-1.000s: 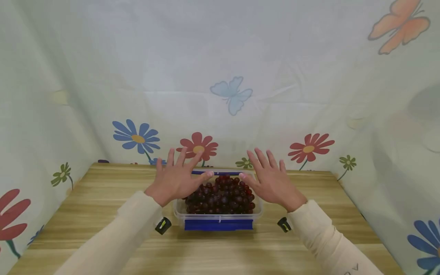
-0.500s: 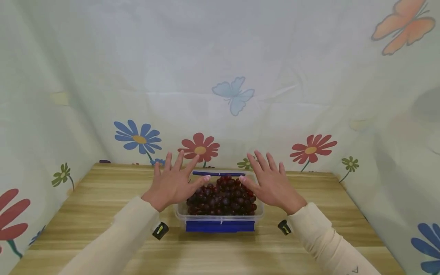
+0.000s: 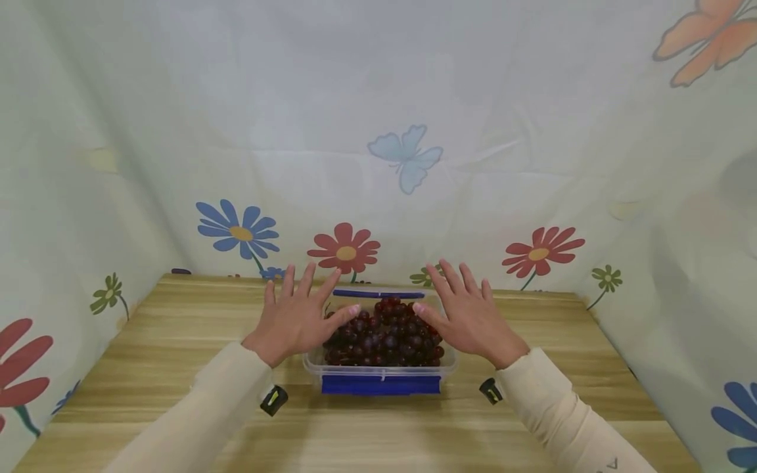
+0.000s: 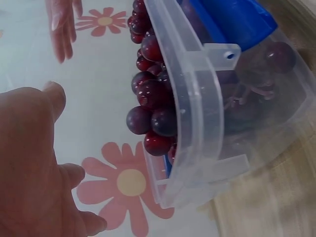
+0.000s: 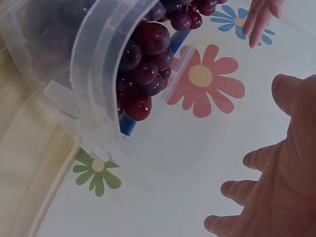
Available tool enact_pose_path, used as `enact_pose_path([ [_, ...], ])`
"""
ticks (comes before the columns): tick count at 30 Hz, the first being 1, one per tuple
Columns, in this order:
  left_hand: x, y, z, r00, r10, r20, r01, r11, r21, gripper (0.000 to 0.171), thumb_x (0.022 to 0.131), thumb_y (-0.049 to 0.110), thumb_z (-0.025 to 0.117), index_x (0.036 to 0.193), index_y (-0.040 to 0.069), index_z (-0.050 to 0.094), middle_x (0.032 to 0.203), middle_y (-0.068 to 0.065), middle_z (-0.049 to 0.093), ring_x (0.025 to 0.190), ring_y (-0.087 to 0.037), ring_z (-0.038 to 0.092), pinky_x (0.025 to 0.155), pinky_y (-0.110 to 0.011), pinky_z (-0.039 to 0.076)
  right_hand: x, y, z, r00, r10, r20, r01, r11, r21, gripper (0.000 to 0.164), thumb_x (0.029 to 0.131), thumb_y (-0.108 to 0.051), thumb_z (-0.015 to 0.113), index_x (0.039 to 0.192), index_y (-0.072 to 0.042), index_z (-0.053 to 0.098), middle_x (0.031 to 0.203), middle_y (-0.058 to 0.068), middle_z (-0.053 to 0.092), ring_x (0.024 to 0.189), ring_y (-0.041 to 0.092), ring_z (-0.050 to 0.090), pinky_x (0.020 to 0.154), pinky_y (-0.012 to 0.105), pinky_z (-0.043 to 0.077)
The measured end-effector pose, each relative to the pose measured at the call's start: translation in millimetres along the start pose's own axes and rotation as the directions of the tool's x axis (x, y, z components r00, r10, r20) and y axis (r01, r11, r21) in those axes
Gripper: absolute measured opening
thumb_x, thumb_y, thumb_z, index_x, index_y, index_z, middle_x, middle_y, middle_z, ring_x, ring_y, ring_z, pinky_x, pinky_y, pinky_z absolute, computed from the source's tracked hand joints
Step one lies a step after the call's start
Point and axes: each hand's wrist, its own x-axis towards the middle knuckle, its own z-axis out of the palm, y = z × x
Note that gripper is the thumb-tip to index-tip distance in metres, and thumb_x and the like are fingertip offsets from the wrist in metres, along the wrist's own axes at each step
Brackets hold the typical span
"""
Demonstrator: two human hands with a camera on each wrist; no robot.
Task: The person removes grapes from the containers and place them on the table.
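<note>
Dark red grapes (image 3: 384, 338) fill a clear plastic container (image 3: 312, 364) with blue clips, standing on the table. In the head view my left hand (image 3: 296, 322) hovers over its left side, fingers straight and spread. Over the right side my right hand (image 3: 470, 318) is held the same way, palm down. Both wrist views show a gap between each hand and the container, and neither hand holds anything. In the left wrist view the grapes (image 4: 153, 94) heap above the rim, and a blue clip (image 4: 234, 19) hangs on the side. The hands partly cover the container's sides.
The wooden table (image 3: 201, 315) ends at a pale cloth backdrop (image 3: 284, 98) printed with flowers and butterflies. Cloth also closes off the left and right sides. A dark wrist-camera mount (image 3: 274, 399) sits under the left cuff, another mount (image 3: 491, 390) under the right.
My left hand has shifted slightly left and settled. The right hand has hardly moved. The view has tilted a little; the container and grapes stay in place.
</note>
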Motion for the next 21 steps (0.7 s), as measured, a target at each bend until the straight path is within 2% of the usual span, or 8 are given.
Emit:
enact_pose_path([
  [5,-1.2,-2.6,4.0,1.0,0.0,-0.011,0.0,1.0,-0.019,0.088,0.098,0.08,0.037,0.167,0.027,0.024,0.175,-0.022,0.012,0.159,-0.057,0.002,0.12,-0.082,0.002,0,1,4,1.0,0.004,0.009,-0.004,1.0,0.008,0.08,0.106,-0.061,0.045,0.168,-0.02,0.017,0.176,0.014,0.014,0.162,0.049,0.006,0.121,0.081,0.006],
  [12,-2.4,-7.5,11.4,1.0,-0.005,0.011,0.006,0.999,-0.047,0.089,0.097,0.081,0.037,0.167,0.029,0.021,0.176,-0.02,0.008,0.159,-0.055,-0.003,0.119,-0.083,0.002,-2,2,12,1.0,0.003,0.02,-0.003,1.0,-0.006,0.079,0.107,-0.059,0.045,0.168,-0.018,0.018,0.176,0.014,0.015,0.161,0.049,0.008,0.122,0.08,0.009],
  [21,-2.3,-8.5,19.2,1.0,0.004,0.003,-0.003,0.999,-0.045,0.087,0.098,0.079,0.039,0.167,0.028,0.023,0.176,-0.02,0.011,0.16,-0.055,0.002,0.12,-0.082,0.004,-5,6,19,1.0,0.0,0.02,0.0,1.0,-0.002,0.08,0.107,-0.058,0.047,0.168,-0.016,0.018,0.177,0.014,0.014,0.162,0.048,0.007,0.123,0.077,0.007],
])
